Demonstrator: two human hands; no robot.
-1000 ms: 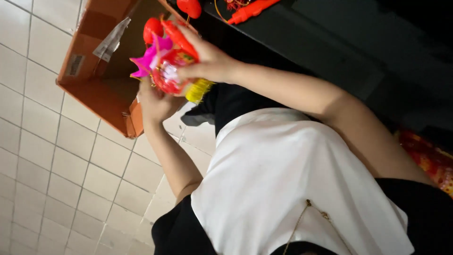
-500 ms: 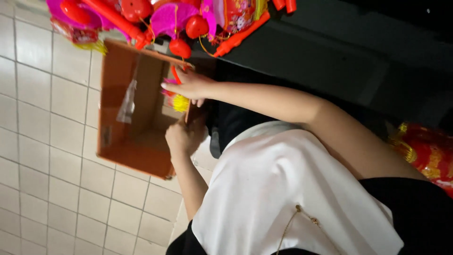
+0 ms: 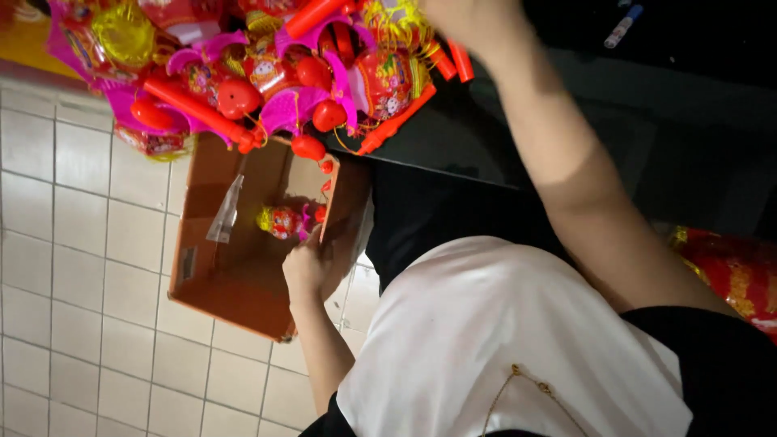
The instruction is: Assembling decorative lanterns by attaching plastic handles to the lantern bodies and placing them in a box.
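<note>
Since before, right hand [image 3: 465, 20] rose to toys [image 3: 267, 73]; left hand [image 3: 306, 267] grips box [image 3: 235, 275].

The left hand [image 3: 306, 267] is curled at the end of a bent forearm; the right hand [image 3: 469, 18] reaches far forward, arm outstretched.

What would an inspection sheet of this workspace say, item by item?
Surface: dark table top, edge heaped with toys; pale tiled floor beneath.
Job's things: open cardboard box on the floor, one small red and yellow toy inside.
Clutter: pile of red, pink and yellow plastic toys; clear plastic scrap in the box; marker pen on the table.
Hands: left hand at the box's rim; right hand raised by the toy pile, grip unclear.
Cables: nothing seen.
Surroundings: red and gold packaging at right.
</note>
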